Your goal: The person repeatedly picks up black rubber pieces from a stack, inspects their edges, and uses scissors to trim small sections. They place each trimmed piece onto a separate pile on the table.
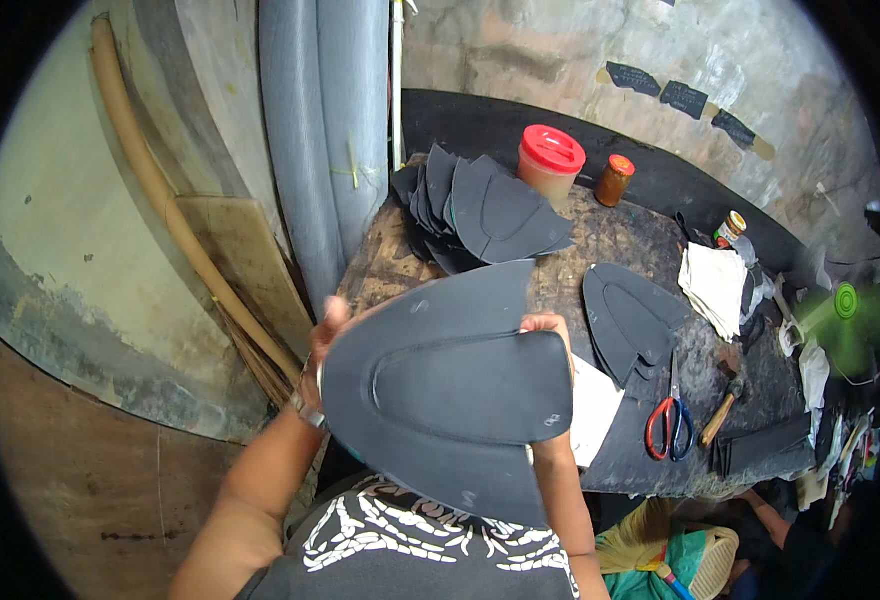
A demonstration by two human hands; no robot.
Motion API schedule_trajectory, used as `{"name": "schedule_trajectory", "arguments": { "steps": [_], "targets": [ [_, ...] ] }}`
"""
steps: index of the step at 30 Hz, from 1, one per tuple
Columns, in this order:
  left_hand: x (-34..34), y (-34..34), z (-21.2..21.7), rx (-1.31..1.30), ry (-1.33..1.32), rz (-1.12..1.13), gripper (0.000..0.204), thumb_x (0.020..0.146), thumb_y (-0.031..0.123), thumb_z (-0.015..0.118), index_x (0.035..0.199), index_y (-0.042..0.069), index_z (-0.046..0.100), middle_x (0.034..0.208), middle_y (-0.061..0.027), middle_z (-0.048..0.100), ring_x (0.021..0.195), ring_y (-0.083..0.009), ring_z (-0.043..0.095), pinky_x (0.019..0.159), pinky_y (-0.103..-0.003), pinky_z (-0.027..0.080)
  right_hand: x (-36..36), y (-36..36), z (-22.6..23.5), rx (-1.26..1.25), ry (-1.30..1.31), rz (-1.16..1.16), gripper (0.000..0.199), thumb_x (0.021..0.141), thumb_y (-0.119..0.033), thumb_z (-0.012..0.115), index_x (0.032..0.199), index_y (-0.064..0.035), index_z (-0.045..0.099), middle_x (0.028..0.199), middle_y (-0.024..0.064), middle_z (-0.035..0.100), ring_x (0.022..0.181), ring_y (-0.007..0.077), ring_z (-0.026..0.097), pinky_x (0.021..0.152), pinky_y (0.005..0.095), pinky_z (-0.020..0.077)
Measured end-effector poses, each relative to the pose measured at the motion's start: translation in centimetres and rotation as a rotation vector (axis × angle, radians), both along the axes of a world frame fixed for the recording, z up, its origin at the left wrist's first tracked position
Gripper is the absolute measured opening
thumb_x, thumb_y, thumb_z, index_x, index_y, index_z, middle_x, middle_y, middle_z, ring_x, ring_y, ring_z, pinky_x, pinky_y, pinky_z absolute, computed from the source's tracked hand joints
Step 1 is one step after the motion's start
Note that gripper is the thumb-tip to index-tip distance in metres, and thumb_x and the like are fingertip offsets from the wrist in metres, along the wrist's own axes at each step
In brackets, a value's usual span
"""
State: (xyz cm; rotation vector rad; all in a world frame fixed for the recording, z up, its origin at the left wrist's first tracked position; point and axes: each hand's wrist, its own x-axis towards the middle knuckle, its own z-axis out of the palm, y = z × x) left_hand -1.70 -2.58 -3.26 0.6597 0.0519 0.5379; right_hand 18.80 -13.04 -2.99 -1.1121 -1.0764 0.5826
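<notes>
Above the worktable (600, 240), you held a dark cut sheet (447, 390) up in both hands. Your left hand (322, 345) and right hand (550, 330) were apart, each clamped on an opposite edge of it, with the scissors (669, 422) lying on the table to its right.

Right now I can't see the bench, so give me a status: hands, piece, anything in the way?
Both hands, left hand and right hand, grip the dark cut piece above the worktable. Scissors lie apart.
</notes>
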Motion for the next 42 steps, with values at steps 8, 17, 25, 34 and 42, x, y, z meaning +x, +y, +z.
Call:
{"name": "schedule_trajectory", "arguments": {
  "steps": [8,17,25,34,42],
  "targets": [
    [-0.8,-4.0,-2.9,-0.273,0.159,0.392,0.037,0.088,0.001,0.057,0.124,0.0,0.049,0.115,-0.0138,0.06,0.104,-0.0257,0.061,0.09,-0.041,0.052,-1.5,1.8,-0.9,0.154,-0.534,-0.26,0.03,0.071,0.003,0.062,0.096,0.0022,0.045,0.089,0.0149,0.047,0.082,0.028,0.05,0.075,0.0338,0.0427],
    [-2.3,-2.8,-3.9,-0.629,0.189,0.282,0.019,0.09,0.009,0.058,0.091,-0.009,0.058,0.081,-0.0218,0.064,0.07,-0.0241,0.068,0.047,-0.019,0.059,-1.3,2.2,-0.6,-0.192,0.414,0.262,0.012,0.094,-0.01,0.05,0.102,-0.0012,0.052,0.084,0.0012,0.056,0.071,0.0038,0.046,0.064,0.017,0.0372],
    [-3.0,-2.6,-4.2,-0.642,0.058,0.196,0.017,0.091,0.007,0.056,0.093,-0.01,0.058,0.088,-0.0225,0.063,0.079,-0.0255,0.067,0.057,-0.024,0.061,-1.3,2.6,0.5,-0.159,0.206,0.265,0.011,0.09,-0.007,0.058,0.099,-0.0005,0.059,0.09,0.0025,0.061,0.078,0.0047,0.051,0.069,0.0174,0.04],
    [-2.3,-3.7,-0.6,-0.046,0.354,0.63,0.045,0.083,0.002,0.062,0.126,0.001,0.049,0.115,-0.0114,0.06,0.103,-0.0221,0.06,0.09,-0.035,0.049,-1.0,2.5,-0.5,-0.13,0.321,0.328,0.003,0.088,-0.002,0.058,0.087,-0.0005,0.057,0.081,-0.0018,0.055,0.072,0.005,0.048,0.068,0.0188,0.0395],
    [-3.1,-3.5,0.9,-0.021,0.366,0.656,0.045,0.083,0.003,0.062,0.125,0.0,0.048,0.115,-0.0116,0.06,0.101,-0.0203,0.061,0.088,-0.034,0.05,-0.7,2.7,-0.9,-0.136,0.257,0.297,0.017,0.089,-0.004,0.058,0.105,0.0012,0.06,0.089,0.0024,0.058,0.08,0.0101,0.051,0.073,0.0229,0.0413]
  ]
}}
